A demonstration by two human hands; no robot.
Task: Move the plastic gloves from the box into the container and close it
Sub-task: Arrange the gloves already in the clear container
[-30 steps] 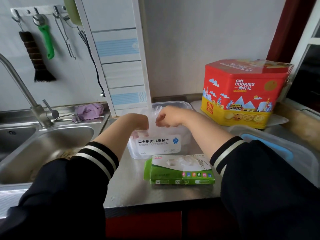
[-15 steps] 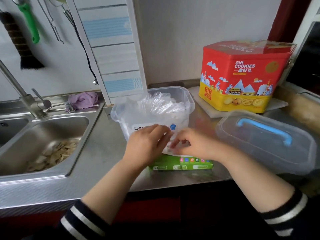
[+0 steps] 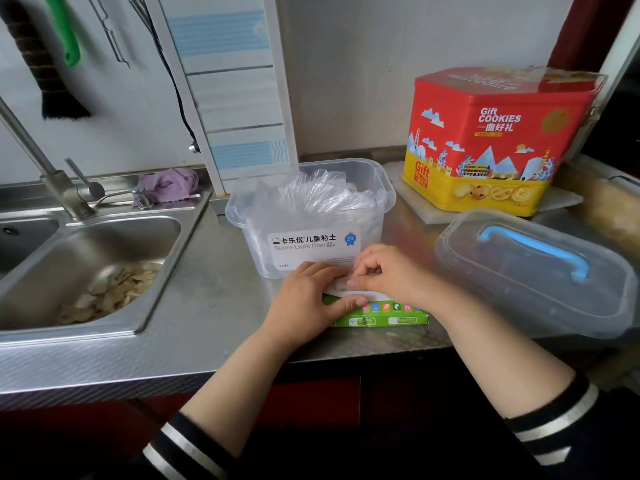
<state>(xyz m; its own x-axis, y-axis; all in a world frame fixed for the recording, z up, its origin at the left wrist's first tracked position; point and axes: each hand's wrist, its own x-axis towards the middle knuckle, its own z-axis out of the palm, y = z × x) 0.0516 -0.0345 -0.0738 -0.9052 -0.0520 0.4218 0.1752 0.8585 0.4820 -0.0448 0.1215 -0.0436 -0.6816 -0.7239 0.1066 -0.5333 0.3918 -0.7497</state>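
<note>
Nearest, the box: the green glove box [image 3: 379, 316] lies flat on the tabletop [image 3: 194, 306], near the front edge; its long axis runs from 9 o'clock to 3 o'clock.
Left hand: the left hand [image 3: 308, 304] rests on the left end of the box, the fingers laid over the top and the thumb pressed along the green front side; it seems to steady the box.
Right hand: the right hand [image 3: 388, 275] lies on top of the box, its fingers curled and pinching at the white opening; whether a glove is already between them, one cannot tell.
Key relation: the opening is directly under the right fingers, so this hand is the nearer one for pulling; the container lies at 12 o'clock from both hands, just beside the box.
Container: the clear container [image 3: 384, 197] stands open and already holds a heap of crumpled plastic gloves [image 3: 325, 192], which rises to the rim.
Lid: the clear lid [image 3: 533, 271] with a blue handle lies at 3 o'clock of the hands, not yet on the container.
Judgement: more gloves are probably still to be moved before the closing.
Farther: a red and yellow cookie tin [image 3: 491, 140] stands at 1 o'clock; a sink [image 3: 86, 268] lies at 9 o'clock.
</note>
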